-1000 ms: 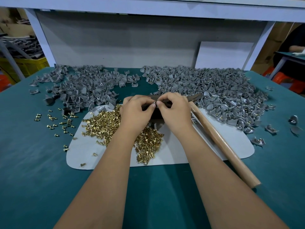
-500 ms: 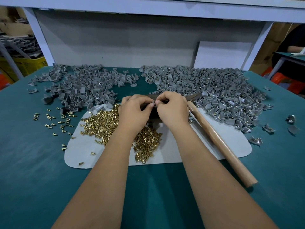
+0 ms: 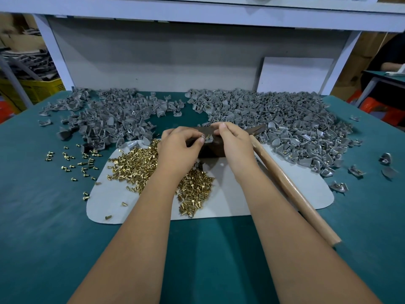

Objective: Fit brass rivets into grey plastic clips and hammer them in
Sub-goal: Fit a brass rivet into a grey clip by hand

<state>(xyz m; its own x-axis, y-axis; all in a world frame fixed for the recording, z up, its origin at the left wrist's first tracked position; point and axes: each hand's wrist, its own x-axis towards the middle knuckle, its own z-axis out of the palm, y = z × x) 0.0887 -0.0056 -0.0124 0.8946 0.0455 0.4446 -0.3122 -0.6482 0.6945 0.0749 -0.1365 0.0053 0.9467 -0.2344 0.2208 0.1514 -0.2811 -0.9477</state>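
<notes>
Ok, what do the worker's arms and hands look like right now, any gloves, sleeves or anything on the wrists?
Both are bare. The left hand and right hand wear no gloves, and no sleeve shows on either forearm up to the frame's bottom edge. No watch, ring, bracelet or tape shows on the sides facing the camera. Fingernails look short and unpainted.

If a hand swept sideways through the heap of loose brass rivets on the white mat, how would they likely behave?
The brass rivets would probably scatter instead of moving together: they lie loose and unstacked. Being short and round-bodied, many would likely roll; strays already dot the green tabletop. Their shiny surface suggests they slide easily on the white mat.
</notes>
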